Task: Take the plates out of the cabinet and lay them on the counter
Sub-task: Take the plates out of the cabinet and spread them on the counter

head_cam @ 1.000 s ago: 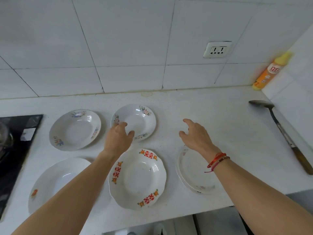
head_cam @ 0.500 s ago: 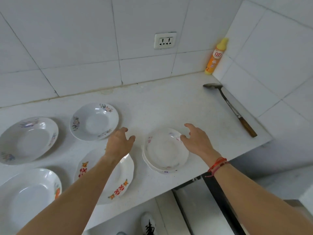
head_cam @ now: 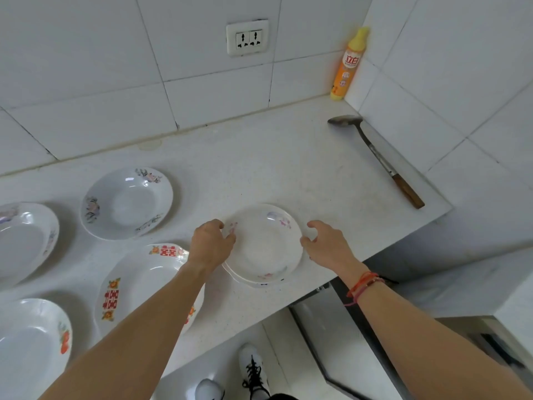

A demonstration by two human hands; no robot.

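There, left grip (head_cam: pixel 212 243) and right grip (head_cam: pixel 326 245), both loosely curled, holding nothing, flank the plate stack (head_cam: pixel 264 249); red-lettered plate (head_cam: pixel 138 281) under left forearm, spatula (head_cam: pixel 384 164) well right.

Soft, even light fills the frame, bright on the white wall tiles (head_cam: pixel 115 67) and the pale surface (head_cam: pixel 259 157). The plates (head_cam: pixel 127 203) throw only faint, diffuse shadows to their right (a small glare spot sits on the rim of the red-patterned plate (head_cam: pixel 138 284)). The whole picture is slightly soft, the bottle (head_cam: pixel 347 67) carries an orange halo, and the tile lines bow towards the edges.
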